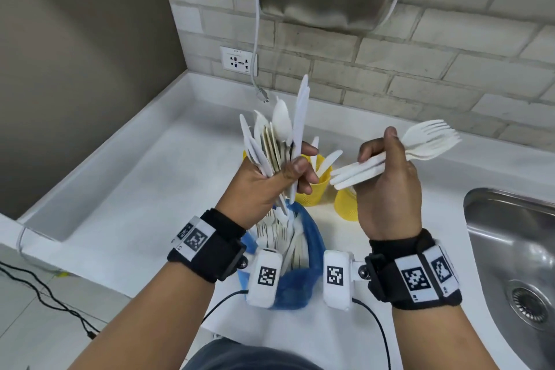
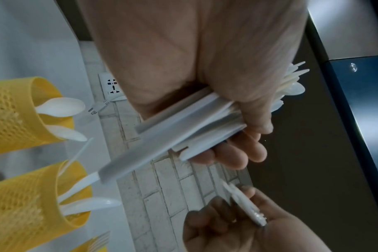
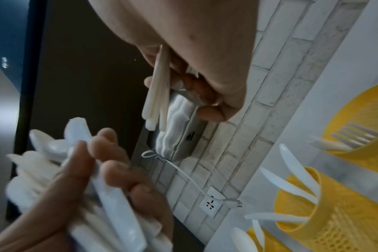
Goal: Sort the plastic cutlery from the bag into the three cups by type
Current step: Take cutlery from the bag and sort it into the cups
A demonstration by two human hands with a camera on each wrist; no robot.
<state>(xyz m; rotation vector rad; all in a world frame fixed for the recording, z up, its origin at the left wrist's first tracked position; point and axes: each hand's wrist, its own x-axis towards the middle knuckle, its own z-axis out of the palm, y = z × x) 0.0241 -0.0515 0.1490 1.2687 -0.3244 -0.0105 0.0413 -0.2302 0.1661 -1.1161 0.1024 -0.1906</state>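
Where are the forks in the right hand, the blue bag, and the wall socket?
forks point(image 1: 426, 136), head view, on the tines.
blue bag point(image 1: 312, 237), head view, on its right wall.
wall socket point(image 1: 237, 62), head view, on its faceplate.

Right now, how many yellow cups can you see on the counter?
3. In the left wrist view: one holding spoons, one holding knives, and one holding forks cut off by the frame edge. The head view shows only two, partly hidden by the hands.

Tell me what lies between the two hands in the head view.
In the head view, between the left hand and the right hand stands a yellow cup holding white cutlery, further back on the counter; the hands themselves do not touch.
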